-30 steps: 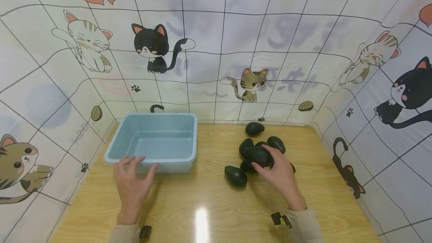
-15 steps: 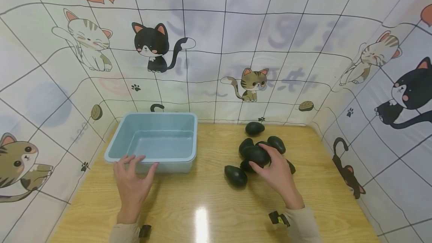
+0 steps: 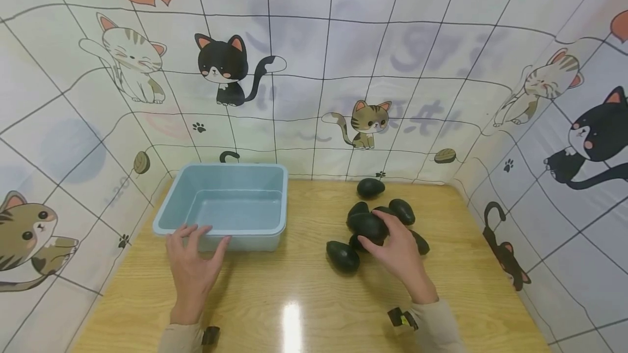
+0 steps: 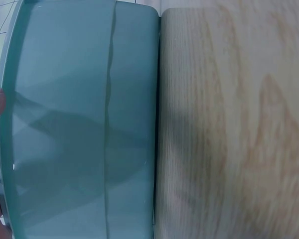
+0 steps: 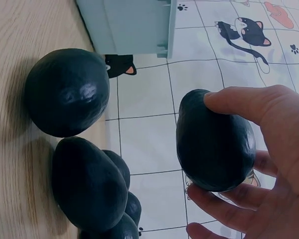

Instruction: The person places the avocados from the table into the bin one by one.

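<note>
My right hand [image 3: 401,255] pinches a dark avocado [image 3: 367,226] between thumb and fingers. In the right wrist view this held avocado [image 5: 214,144] hangs clear of the others, with the thumb on one side and fingertips on the other. Several more dark avocados lie on the table below and around it, among them one at the near left [image 3: 343,256] and one at the back [image 3: 370,187]. My left hand [image 3: 192,271] rests at the near rim of a pale blue plastic bin [image 3: 283,217], fingers spread and relaxed. The bin's inside shows no avocado.
A light wood table [image 3: 255,298] carries everything. Behind and on both sides rises a white sheet [image 3: 299,91] with a grid and cartoon cats. The bin stands at the left back, near the sheet; the avocados lie to its right.
My right hand has shifted slightly left with the avocado in its grip, uncovering more of the avocado at the pile's right. The left hand and the bin have stayed in place.
</note>
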`<state>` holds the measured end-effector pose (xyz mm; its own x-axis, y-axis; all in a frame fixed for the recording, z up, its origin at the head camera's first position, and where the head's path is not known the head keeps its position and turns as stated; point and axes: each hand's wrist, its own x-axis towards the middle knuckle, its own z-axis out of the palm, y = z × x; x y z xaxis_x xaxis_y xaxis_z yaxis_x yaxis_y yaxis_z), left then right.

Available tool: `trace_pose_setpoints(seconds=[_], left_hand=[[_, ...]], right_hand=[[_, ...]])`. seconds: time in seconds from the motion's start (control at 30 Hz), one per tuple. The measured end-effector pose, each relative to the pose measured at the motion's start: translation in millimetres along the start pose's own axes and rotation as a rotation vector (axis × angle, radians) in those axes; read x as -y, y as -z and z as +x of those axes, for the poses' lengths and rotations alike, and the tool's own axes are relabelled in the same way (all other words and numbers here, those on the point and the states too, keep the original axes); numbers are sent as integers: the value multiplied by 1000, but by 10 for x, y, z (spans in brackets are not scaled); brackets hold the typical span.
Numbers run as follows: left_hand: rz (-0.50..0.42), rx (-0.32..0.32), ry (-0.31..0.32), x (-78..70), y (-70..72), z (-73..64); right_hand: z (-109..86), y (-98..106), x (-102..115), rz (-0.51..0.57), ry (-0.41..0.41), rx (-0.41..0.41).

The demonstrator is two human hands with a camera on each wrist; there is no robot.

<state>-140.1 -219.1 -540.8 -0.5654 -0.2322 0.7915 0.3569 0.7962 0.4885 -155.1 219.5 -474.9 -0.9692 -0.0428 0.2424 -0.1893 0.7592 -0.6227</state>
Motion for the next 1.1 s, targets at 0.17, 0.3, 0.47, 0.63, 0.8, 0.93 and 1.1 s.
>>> trace_pose_setpoints(seconds=[0.17,0.3,0.47,0.63,0.8,0.93,1.1], left_hand=[[-1,12,20,2,7,-15],[1,15,19,10,9,-27],[3,18,10,14,12,-31],[3,19,6,18,13,-41],[5,18,-6,28,6,-43],[2,22,-7,30,5,-35],[-2,20,-14,27,6,-15]], right_hand=[[16,-23,33,32,-25,44],[24,-46,69,55,-24,67],[31,-57,116,84,-28,83],[40,-69,139,99,-27,91],[54,-87,153,111,-29,106],[73,-108,173,117,-31,113],[96,-122,201,124,-13,111]])
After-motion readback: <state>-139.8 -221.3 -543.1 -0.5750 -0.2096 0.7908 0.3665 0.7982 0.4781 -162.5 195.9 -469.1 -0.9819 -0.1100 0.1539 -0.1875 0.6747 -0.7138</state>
